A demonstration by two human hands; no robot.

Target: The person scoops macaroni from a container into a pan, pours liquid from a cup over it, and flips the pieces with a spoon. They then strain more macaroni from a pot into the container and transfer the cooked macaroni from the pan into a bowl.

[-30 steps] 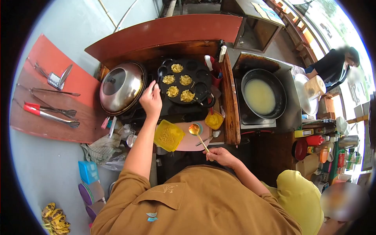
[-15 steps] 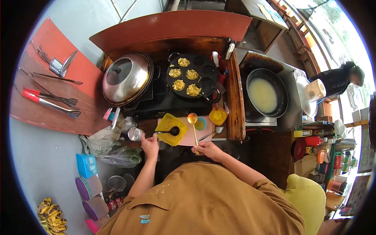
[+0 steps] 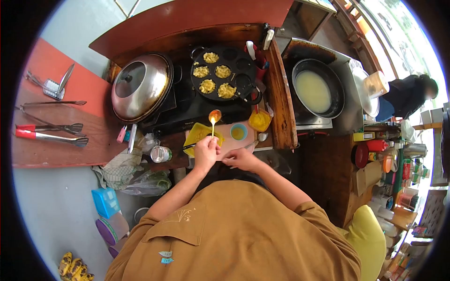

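My left hand [image 3: 206, 152] grips a golden spoon [image 3: 213, 124], its bowl filled with something orange-red. Just to its right is my right hand [image 3: 241, 159], low over the pink board [image 3: 227, 149]. Its fingers are drawn together near a utensil handle, and what they hold is hidden. Partly behind my left hand sits a yellow square container [image 3: 193, 136] with a black ladle handle [image 3: 189, 146] over its rim. A blue cup [image 3: 238, 131] with yellowish contents stands on the board. Near it lie a metal spoon [image 3: 262, 136] and a tub of yellow food [image 3: 259, 121].
Behind, a black molded pan [image 3: 224, 75] holds several portions of yellow chopped food. A lidded wok [image 3: 142, 86] stands left, a pan of pale liquid [image 3: 318, 89] right past a wooden partition [image 3: 283, 98]. A glass jar [image 3: 161, 154] is left. Another person [image 3: 407, 96] is at far right.
The spoon has passed from my right hand to my left, which moved right from the black ladle. My right hand is now lower, by the board's front edge. The view has shifted slightly.
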